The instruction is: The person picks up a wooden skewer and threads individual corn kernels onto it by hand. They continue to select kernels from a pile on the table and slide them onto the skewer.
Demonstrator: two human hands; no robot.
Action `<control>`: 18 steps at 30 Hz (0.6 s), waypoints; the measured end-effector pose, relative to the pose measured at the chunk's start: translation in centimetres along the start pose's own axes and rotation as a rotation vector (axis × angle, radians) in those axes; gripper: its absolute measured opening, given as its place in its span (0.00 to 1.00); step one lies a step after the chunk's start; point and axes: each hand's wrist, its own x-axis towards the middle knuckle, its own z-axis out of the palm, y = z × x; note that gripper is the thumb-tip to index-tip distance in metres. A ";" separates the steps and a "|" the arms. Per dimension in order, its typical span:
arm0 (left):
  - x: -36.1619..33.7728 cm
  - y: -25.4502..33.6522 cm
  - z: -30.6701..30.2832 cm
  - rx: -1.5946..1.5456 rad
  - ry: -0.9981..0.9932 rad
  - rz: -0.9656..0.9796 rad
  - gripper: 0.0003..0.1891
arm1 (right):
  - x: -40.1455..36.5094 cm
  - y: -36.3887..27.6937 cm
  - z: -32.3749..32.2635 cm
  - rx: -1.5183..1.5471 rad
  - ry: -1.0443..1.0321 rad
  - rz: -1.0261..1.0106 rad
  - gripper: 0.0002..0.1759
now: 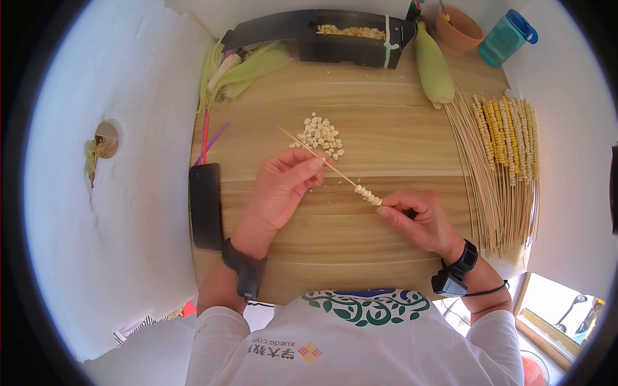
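A thin wooden skewer [341, 174] slants across the middle of the head view, its upper tip near a loose pile of pale corn kernels [320, 135]. Several kernels [367, 194] are threaded in a row on its lower part. My right hand [421, 219] pinches the skewer's lower end, thumb and fingertips against the last kernels. My left hand [286, 183] is closed in a pinch around the upper part of the skewer; whether a kernel sits between those fingertips is hard to make out.
Finished corn skewers [505, 138] lie at the right over a fan of bare sticks [473, 174]. An ear of corn [433, 67], a black container of kernels [351, 38], a clay bowl [458, 30] and a teal cup [507, 38] line the back. Husks [248, 71] and a black phone-like object [206, 206] are left.
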 end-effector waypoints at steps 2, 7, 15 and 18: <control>-0.1 -0.5 0.5 0.022 -0.025 -0.021 0.04 | 0.0 0.0 0.0 -0.001 0.002 0.002 0.05; -0.7 -1.1 1.8 0.197 -0.080 -0.038 0.05 | 0.0 0.2 0.0 -0.023 0.012 -0.031 0.05; -1.0 -1.7 2.0 0.292 -0.108 -0.075 0.06 | 0.0 0.2 0.0 -0.063 -0.003 -0.051 0.05; -1.0 -1.8 2.0 0.260 -0.116 -0.080 0.06 | 0.0 0.1 0.0 -0.057 -0.001 -0.051 0.05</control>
